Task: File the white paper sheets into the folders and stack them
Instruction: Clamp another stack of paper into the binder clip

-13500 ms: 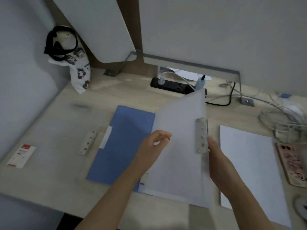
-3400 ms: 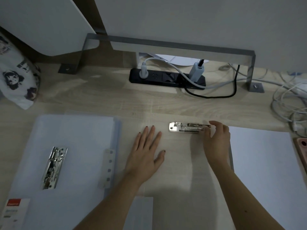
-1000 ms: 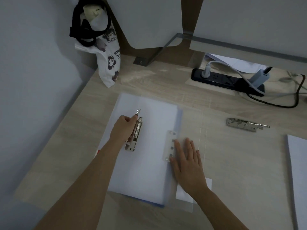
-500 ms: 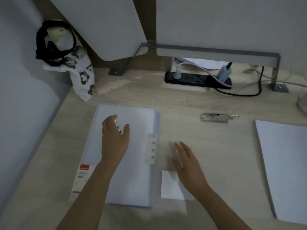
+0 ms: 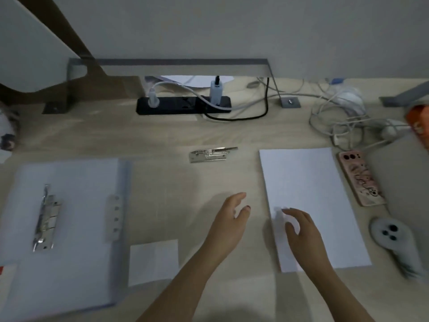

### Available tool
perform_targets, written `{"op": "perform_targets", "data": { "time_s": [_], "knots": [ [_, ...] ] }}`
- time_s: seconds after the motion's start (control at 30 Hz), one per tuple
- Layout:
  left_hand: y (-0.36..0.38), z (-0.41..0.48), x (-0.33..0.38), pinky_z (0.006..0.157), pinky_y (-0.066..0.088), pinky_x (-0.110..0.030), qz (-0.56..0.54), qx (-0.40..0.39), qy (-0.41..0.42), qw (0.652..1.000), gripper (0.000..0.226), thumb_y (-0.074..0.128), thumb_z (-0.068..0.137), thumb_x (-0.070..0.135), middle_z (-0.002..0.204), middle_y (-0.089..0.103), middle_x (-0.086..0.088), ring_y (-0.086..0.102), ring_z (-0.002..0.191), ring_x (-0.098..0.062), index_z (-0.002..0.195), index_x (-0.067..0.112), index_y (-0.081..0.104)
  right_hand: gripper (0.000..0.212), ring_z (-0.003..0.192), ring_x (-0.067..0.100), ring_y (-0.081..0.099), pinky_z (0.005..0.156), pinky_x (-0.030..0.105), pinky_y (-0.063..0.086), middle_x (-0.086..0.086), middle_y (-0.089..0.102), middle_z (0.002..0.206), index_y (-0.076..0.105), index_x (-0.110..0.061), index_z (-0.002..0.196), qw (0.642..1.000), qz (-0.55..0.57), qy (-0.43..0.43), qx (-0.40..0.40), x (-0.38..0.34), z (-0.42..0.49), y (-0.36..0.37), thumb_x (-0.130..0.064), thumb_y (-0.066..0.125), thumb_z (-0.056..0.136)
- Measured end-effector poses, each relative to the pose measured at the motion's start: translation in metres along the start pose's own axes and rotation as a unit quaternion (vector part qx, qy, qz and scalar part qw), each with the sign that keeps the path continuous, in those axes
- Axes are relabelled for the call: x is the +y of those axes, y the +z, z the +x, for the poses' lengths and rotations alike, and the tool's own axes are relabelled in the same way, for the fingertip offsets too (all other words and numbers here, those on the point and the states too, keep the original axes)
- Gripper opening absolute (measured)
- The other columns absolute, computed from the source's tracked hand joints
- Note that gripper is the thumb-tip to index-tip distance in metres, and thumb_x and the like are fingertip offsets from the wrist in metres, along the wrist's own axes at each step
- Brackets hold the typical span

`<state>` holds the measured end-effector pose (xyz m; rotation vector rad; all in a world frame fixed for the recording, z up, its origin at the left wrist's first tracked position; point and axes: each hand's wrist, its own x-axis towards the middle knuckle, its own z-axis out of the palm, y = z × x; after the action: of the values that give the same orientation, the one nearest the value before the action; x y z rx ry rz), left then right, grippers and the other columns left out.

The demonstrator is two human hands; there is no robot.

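A stack of white paper sheets lies on the right of the desk. My right hand hovers over its near left corner, fingers relaxed, holding nothing. My left hand floats just left of the stack, also relaxed and empty. An open translucent folder lies at the left with white paper in it and a metal clip on top. A second, clear folder lies open across the middle, its metal clip at the far side and a small white label near its front.
A black power strip with plugs and cables sits at the back. Tangled white cables lie at the back right. A phone in a patterned case and a grey controller lie right of the paper stack.
Both hands left the left folder and moved right towards the paper stack. The view swung right with them. The left folder's clip now lies flat on its paper.
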<state>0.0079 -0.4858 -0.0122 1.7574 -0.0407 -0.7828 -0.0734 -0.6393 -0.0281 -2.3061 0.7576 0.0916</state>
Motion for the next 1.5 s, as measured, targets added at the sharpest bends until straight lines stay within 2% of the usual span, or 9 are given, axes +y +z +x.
{"op": "perform_targets", "data": {
  "time_s": [0.33,0.43,0.57,0.8,0.93,1.13,1.27,1.4,1.5],
  "knots": [
    [0.078,0.011,0.017,0.087,0.03,-0.017,-0.115,-0.006,-0.143,0.983,0.053,0.043,0.096,0.019,0.132,0.033,0.007,0.034,0.116,-0.003,0.144,0.022,0.021,0.033,0.116,0.016,0.052,0.096,0.019,0.034,0.003,0.055,0.129,0.054,-0.013,0.125,0.997,0.028,-0.054,-0.055,0.023,0.037,-0.026,-0.008,0.046,0.093],
    [0.083,0.019,0.016,0.073,0.036,-0.024,-0.112,0.049,-0.164,0.979,0.019,0.043,0.091,0.01,0.102,0.05,-0.001,0.045,0.091,-0.012,0.109,0.014,0.051,0.037,0.117,0.019,0.051,0.091,0.015,0.034,0.006,0.051,0.131,0.05,-0.01,0.128,0.994,0.001,-0.051,-0.099,0.028,0.039,-0.023,-0.004,0.045,0.092],
    [0.087,0.037,0.019,0.067,0.033,-0.029,-0.086,0.064,-0.195,0.975,0.007,0.041,0.075,0.01,0.076,0.044,-0.011,0.041,0.074,-0.018,0.071,0.013,0.045,0.037,0.11,0.019,0.054,0.085,0.015,0.035,0.006,0.048,0.132,0.048,-0.009,0.128,0.99,-0.023,-0.071,-0.116,0.034,0.039,-0.022,-0.005,0.046,0.091],
    [0.09,0.042,0.01,0.084,0.05,-0.034,-0.124,0.064,-0.196,0.971,0.014,0.042,0.082,0.014,0.091,0.061,-0.006,0.057,0.086,-0.021,0.086,0.019,0.054,0.039,0.109,0.018,0.055,0.085,0.018,0.036,0.005,0.051,0.127,0.052,-0.012,0.125,0.995,0.017,-0.04,-0.091,0.027,0.042,-0.022,-0.032,0.05,0.093],
    [0.096,0.029,0.008,0.068,0.053,-0.017,-0.17,0.044,-0.127,0.976,0.024,0.041,0.093,0.011,0.089,0.066,0.0,0.064,0.079,-0.01,0.107,0.015,0.06,0.041,0.107,0.012,0.052,0.085,0.021,0.036,-0.001,0.053,0.118,0.054,-0.018,0.122,0.994,0.069,-0.002,-0.086,0.022,0.045,-0.026,-0.042,0.053,0.088],
    [0.114,0.02,0.006,0.102,0.043,-0.022,-0.106,0.021,-0.021,0.994,0.038,0.041,0.096,0.008,0.117,0.054,0.017,0.054,0.109,0.001,0.13,0.02,0.053,0.019,0.088,0.006,0.063,0.077,0.017,0.046,-0.005,0.069,0.091,0.067,-0.022,0.098,0.981,0.182,0.003,-0.065,0.033,0.042,-0.032,-0.03,0.051,0.092],
    [0.129,0.016,-0.003,0.091,0.037,0.0,-0.086,0.035,0.012,0.996,0.042,0.046,0.096,0.013,0.124,0.046,0.025,0.046,0.102,0.027,0.137,0.024,0.043,0.024,0.08,0.007,0.065,0.08,0.026,0.052,-0.004,0.07,0.083,0.066,-0.033,0.081,0.966,0.247,0.023,-0.073,0.039,0.041,-0.033,-0.025,0.047,0.095],
    [0.137,0.014,-0.005,0.088,0.036,0.003,-0.079,0.069,0.018,0.994,0.044,0.048,0.095,0.017,0.13,0.045,0.02,0.043,0.117,0.011,0.138,0.023,0.042,0.028,0.09,0.027,0.064,0.087,0.039,0.052,0.013,0.068,0.088,0.065,-0.026,0.077,0.959,0.272,0.039,-0.074,0.042,0.041,-0.033,-0.026,0.045,0.096],
    [0.136,0.015,-0.006,0.084,0.035,0.006,-0.076,0.067,0.016,0.995,0.045,0.048,0.095,0.018,0.13,0.044,0.02,0.042,0.118,0.009,0.139,0.024,0.04,0.026,0.087,0.018,0.065,0.086,0.031,0.051,0.003,0.069,0.085,0.066,-0.028,0.081,0.958,0.275,0.042,-0.072,0.042,0.04,-0.031,-0.025,0.044,0.095]
  ]
}}
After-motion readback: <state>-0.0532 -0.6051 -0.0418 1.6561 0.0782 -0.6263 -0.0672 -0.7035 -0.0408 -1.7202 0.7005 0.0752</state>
